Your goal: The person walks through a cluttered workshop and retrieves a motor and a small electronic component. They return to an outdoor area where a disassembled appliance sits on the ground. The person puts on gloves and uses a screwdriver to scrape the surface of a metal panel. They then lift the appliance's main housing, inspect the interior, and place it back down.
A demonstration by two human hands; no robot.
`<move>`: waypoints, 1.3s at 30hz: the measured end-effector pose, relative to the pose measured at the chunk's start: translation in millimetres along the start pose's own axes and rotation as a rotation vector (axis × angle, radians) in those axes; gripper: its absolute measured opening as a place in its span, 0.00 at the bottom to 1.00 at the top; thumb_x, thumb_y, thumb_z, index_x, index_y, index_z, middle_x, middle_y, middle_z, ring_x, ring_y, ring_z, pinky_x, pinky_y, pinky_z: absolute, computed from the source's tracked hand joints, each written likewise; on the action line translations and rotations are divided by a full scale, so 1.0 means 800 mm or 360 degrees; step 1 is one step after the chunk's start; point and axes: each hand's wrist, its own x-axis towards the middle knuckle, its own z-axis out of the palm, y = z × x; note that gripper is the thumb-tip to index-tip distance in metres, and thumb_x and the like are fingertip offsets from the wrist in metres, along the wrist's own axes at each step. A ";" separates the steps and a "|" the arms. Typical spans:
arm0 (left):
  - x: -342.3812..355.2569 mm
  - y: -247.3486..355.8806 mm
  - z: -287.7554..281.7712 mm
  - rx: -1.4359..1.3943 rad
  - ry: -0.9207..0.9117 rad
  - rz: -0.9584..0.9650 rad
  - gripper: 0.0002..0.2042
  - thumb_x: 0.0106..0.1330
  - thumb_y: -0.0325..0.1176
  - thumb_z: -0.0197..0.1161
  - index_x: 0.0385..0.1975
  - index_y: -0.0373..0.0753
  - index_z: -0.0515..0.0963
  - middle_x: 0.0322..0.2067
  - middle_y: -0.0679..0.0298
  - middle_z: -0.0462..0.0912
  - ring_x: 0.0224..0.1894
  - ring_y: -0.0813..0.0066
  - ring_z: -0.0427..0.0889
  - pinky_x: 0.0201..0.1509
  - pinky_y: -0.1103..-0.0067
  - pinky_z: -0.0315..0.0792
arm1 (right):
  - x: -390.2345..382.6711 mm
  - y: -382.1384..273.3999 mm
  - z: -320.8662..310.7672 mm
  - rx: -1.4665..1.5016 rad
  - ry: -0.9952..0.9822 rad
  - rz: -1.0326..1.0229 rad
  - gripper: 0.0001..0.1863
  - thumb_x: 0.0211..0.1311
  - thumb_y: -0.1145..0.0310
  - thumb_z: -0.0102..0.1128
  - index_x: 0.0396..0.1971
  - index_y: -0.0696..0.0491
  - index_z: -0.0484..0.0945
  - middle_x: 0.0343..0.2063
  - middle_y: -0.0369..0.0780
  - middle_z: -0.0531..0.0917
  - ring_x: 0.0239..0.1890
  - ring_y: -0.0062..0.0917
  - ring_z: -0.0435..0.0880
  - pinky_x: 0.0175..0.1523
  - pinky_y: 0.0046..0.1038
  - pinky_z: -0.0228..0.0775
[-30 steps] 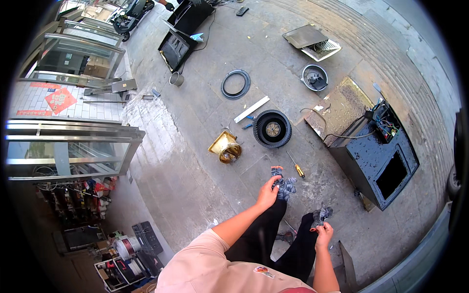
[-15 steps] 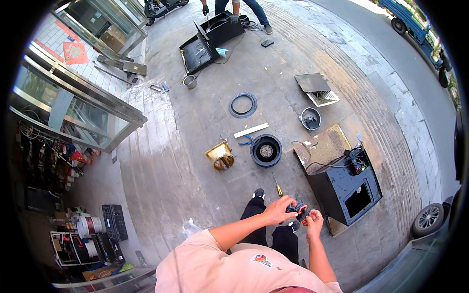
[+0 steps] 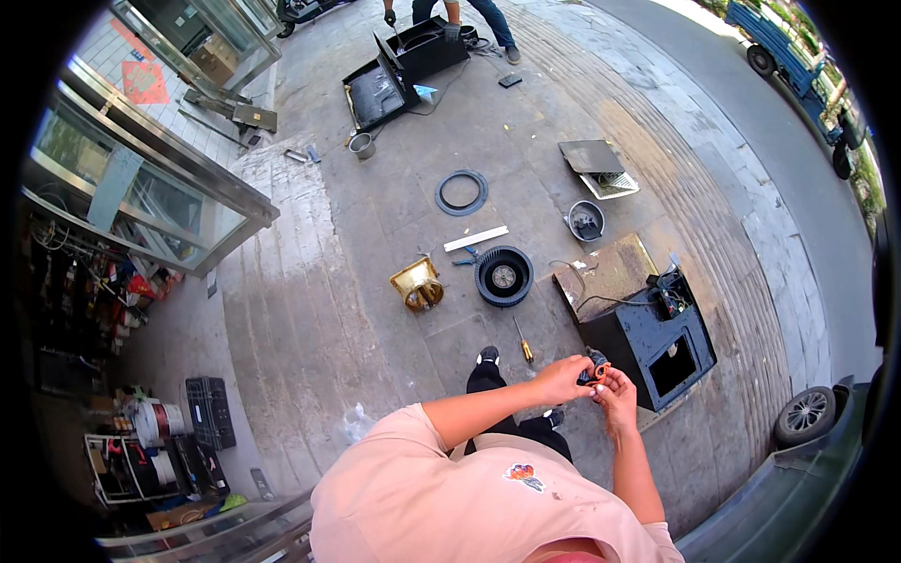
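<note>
My left hand (image 3: 566, 377) and my right hand (image 3: 615, 398) are close together, fingers closed on bunched dark grey knit gloves (image 3: 595, 364) with orange cuffs. Beyond them stands a black metal housing (image 3: 627, 342) with exposed wiring (image 3: 673, 293). Near my feet lies a yellow-handled screwdriver (image 3: 526, 349). Farther forward are a black fan wheel (image 3: 491, 264), a greasy brass-coloured duct piece (image 3: 416, 281), blue-handled pliers (image 3: 465, 259), a white strip (image 3: 476, 238) and a flat dark ring (image 3: 461, 209).
A co-worker (image 3: 485, 21) bends over black panels (image 3: 380, 94) at the top. A bowl (image 3: 586, 220) and panels (image 3: 587, 157) lie ahead. Glass doors (image 3: 169, 202) and stored gear (image 3: 160, 441) are on the left; a blue cart (image 3: 774, 52) and car wheel (image 3: 805, 413) are on the right.
My hands have come together and risen, bringing the two gloves into one bunch. The view has shifted, showing more of the co-worker and the road.
</note>
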 end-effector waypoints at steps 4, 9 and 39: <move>0.002 0.006 0.008 -0.0003 0.0018 0.0017 0.12 0.59 0.36 0.67 0.37 0.38 0.75 0.36 0.54 0.80 0.43 0.52 0.80 0.46 0.65 0.73 | 0.002 0.008 -0.011 -0.0043 0.0075 -0.0012 0.12 0.61 0.80 0.61 0.45 0.58 0.76 0.36 0.37 0.84 0.32 0.16 0.82 0.36 0.18 0.76; 0.022 0.003 0.008 -0.0087 0.0038 0.0103 0.09 0.58 0.34 0.64 0.32 0.36 0.76 0.33 0.54 0.80 0.40 0.54 0.81 0.43 0.66 0.73 | 0.007 0.006 -0.013 -0.0194 0.0198 -0.0120 0.09 0.58 0.80 0.62 0.38 0.55 0.77 0.32 0.32 0.82 0.32 0.12 0.80 0.35 0.16 0.73; 0.041 0.014 0.088 -0.0878 -0.0177 -0.0507 0.07 0.60 0.22 0.65 0.31 0.39 0.73 0.28 0.74 0.73 0.30 0.86 0.70 0.36 0.85 0.66 | -0.028 0.034 -0.096 -0.0298 0.0348 -0.0178 0.04 0.58 0.74 0.62 0.30 0.58 0.77 0.23 0.33 0.80 0.26 0.13 0.77 0.32 0.20 0.70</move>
